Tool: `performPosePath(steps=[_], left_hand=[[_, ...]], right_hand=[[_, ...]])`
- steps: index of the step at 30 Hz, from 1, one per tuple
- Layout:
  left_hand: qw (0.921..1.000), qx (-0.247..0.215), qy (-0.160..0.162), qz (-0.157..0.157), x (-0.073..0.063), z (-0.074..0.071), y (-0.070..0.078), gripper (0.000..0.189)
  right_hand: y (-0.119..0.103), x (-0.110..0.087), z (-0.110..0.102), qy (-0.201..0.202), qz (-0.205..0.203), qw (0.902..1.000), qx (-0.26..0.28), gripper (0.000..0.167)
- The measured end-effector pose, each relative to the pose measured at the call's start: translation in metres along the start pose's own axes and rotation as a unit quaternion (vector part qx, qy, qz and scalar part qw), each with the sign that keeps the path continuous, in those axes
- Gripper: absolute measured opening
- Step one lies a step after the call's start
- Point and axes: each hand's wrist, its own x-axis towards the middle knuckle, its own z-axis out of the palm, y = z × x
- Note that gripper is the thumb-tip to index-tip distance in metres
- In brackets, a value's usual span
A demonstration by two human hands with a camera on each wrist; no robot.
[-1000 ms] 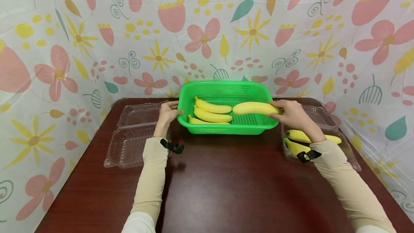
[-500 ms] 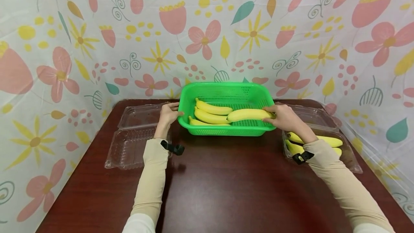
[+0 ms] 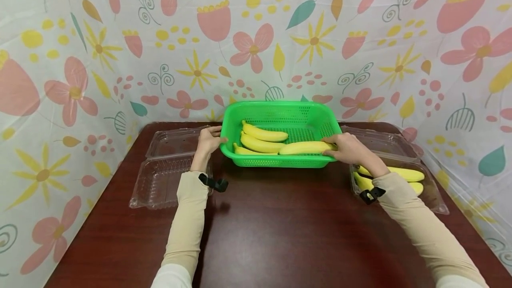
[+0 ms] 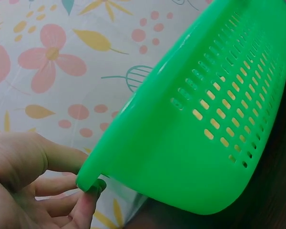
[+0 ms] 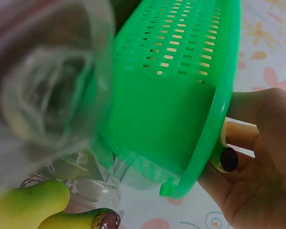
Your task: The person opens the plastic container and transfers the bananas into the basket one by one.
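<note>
A green perforated plastic basket (image 3: 280, 105) stands at the back middle of the table. My left hand (image 3: 208, 140) pinches its left rim between thumb and fingers, which shows closely in the left wrist view. Three yellow bananas lie side by side in the basket's left half, the rear banana (image 3: 266, 134) nearest the back wall. My right hand (image 3: 347, 146) reaches over the right rim and grips the end of another banana (image 3: 304, 147), low along the front wall. In the right wrist view its dark tip (image 5: 229, 159) pokes out between the fingers beside the green rim.
At the right, a clear plastic clamshell box (image 3: 435, 197) holds bananas (image 3: 408, 174), partly hidden by my right forearm. Another opened clear clamshell box (image 3: 154, 186) lies at the left. Behind the dark red table (image 3: 280, 230) hangs a flowered curtain (image 3: 256, 70).
My right hand has lowered the banana into the basket, moving left and toward the front wall. The left hand keeps its hold on the rim.
</note>
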Motion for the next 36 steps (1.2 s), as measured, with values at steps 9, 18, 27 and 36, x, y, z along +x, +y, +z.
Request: performPosePath(steps=[9, 18, 27, 36], left_hand=[[1.0000, 0.006, 0.003, -0.003, 0.001, 0.001, -0.001, 0.054], [0.9999, 0.011, 0.004, -0.003, -0.002, 0.000, 0.001, 0.055], [0.9998, 0.016, 0.007, -0.004, -0.002, 0.000, 0.002, 0.055], [0.9999, 0.007, 0.007, -0.008, -0.002, 0.001, 0.001, 0.054]], right_hand=[[-0.002, -0.002, -0.002, -0.001, -0.012, 0.9993, 0.035, 0.030], [0.002, -0.011, -0.013, 0.020, -0.014, 0.9985, 0.050, 0.028], [0.012, -0.024, -0.022, 0.059, -0.008, 0.9970, 0.050, 0.023], [0.016, -0.040, -0.031, 0.074, 0.014, 0.9962, 0.044, 0.022]])
